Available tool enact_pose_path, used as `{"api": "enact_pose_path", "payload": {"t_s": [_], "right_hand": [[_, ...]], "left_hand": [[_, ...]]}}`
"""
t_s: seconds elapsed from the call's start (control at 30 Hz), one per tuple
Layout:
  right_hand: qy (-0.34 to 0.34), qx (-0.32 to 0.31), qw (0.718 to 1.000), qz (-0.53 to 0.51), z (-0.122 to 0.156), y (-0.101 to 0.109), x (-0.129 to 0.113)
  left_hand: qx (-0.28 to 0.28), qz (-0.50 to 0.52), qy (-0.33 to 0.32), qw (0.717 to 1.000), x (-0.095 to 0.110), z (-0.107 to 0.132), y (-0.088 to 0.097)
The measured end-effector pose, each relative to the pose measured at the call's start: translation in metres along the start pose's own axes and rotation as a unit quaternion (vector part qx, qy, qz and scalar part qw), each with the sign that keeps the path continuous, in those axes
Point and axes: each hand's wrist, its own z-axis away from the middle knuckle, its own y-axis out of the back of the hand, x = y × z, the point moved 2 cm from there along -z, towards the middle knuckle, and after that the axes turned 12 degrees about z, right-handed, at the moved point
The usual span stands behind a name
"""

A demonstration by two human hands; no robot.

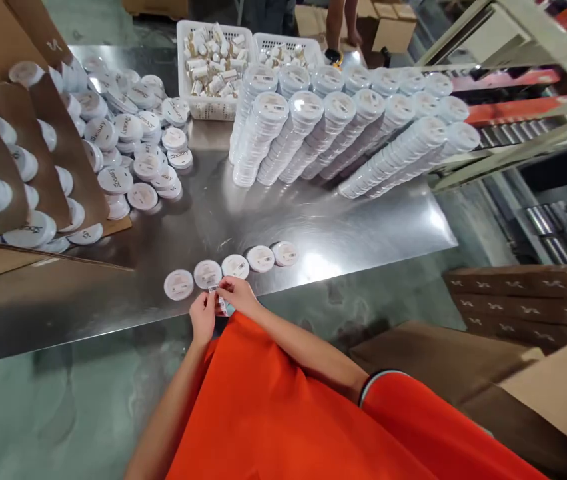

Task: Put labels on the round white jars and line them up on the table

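My left hand [202, 316] and my right hand [236, 295] meet at the near edge of the steel table [113, 293], both pinching a small strip of labels [220, 299]. Just beyond my fingers lies a curved row of several white round tins [234, 266], each with a label on its lid. The tin nearest my left hand is at the row's left end [178, 285]. My orange top [273, 413] fills the lower part of the view.
Leaning stacks of white tins [343, 127] stand at the back of the table. Loose tins [133, 147] lie at the left beside a cardboard box with dividers [23, 153]. Two white baskets [210, 67] of small items sit behind. Another person's legs [338, 27] stand far back. Cartons [528, 300] lie at right.
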Motion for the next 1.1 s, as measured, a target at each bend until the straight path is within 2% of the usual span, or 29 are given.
{"api": "enact_pose_path", "payload": {"t_s": [0.17,0.23,0.33,0.4,0.53,0.77,1.1], "right_hand": [[-0.027,0.066,0.997,0.023,-0.018,-0.002,0.009],[-0.037,0.092,0.994,0.046,-0.027,0.000,0.013],[-0.027,0.089,0.989,0.112,-0.039,0.000,0.015],[-0.023,0.075,0.985,0.155,-0.045,-0.002,0.014],[-0.046,0.056,0.968,0.239,-0.049,-0.007,0.008],[-0.092,0.032,0.939,0.328,-0.043,-0.009,-0.008],[-0.087,0.036,0.919,0.382,-0.042,-0.012,-0.018]], "left_hand": [[0.040,-0.160,-0.066,0.984,-0.002,-0.006,0.013],[0.035,-0.196,-0.091,0.976,-0.006,-0.008,0.016],[-0.042,-0.242,-0.161,0.956,-0.012,-0.012,0.015],[-0.097,-0.288,-0.200,0.931,-0.014,-0.014,0.012],[-0.134,-0.371,-0.205,0.896,-0.015,-0.016,0.008],[-0.137,-0.387,-0.174,0.895,-0.010,-0.015,0.006],[-0.125,-0.318,-0.174,0.924,-0.022,-0.020,0.009]]}}
